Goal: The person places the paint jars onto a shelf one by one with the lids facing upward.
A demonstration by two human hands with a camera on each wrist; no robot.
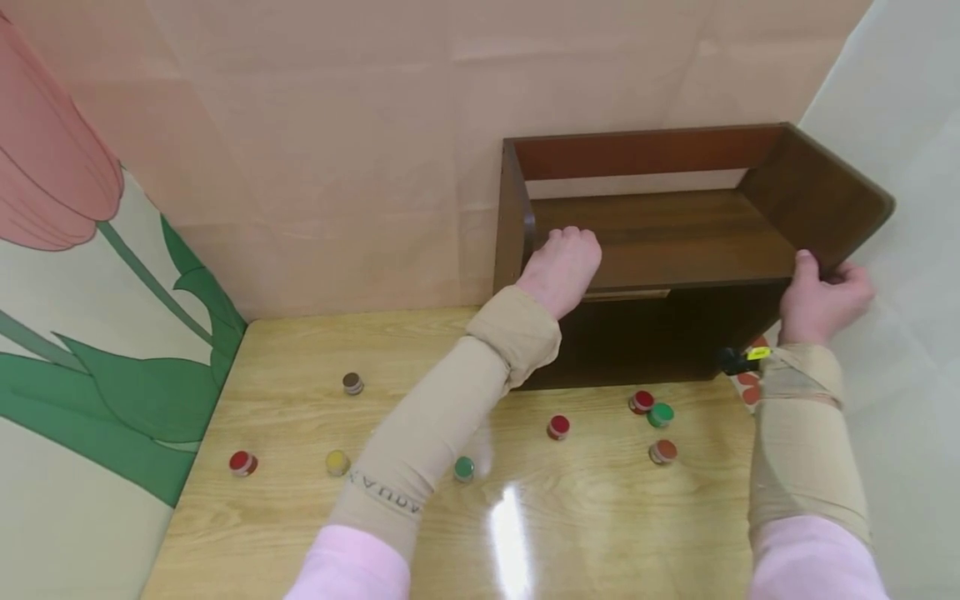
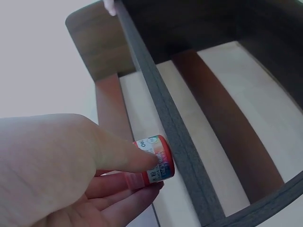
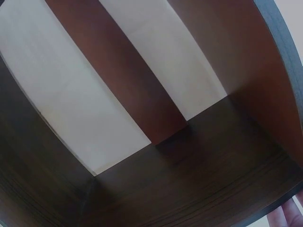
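Note:
My left hand [image 1: 564, 265] pinches a small paint jar [image 2: 160, 161] between thumb and fingers. A printed label wraps the jar, and its red end is right at the front edge of the middle board [image 2: 163, 101]. In the head view the jar is hidden behind that hand. The dark brown wooden shelf unit [image 1: 660, 233] stands against the back wall, its upper level just beyond the left hand. My right hand [image 1: 825, 300] grips the unit at the lower front of its right side panel [image 1: 832, 192]. Only its fingertips [image 3: 289, 213] show in the right wrist view.
On the wooden table [image 1: 285, 533] several small jars are scattered: a brown one [image 1: 352, 383], a yellow one [image 1: 337, 462], a green one [image 1: 464, 469] and red ones such as the jar [image 1: 243, 463] at left. White fabric [image 1: 915, 350] hangs at the right.

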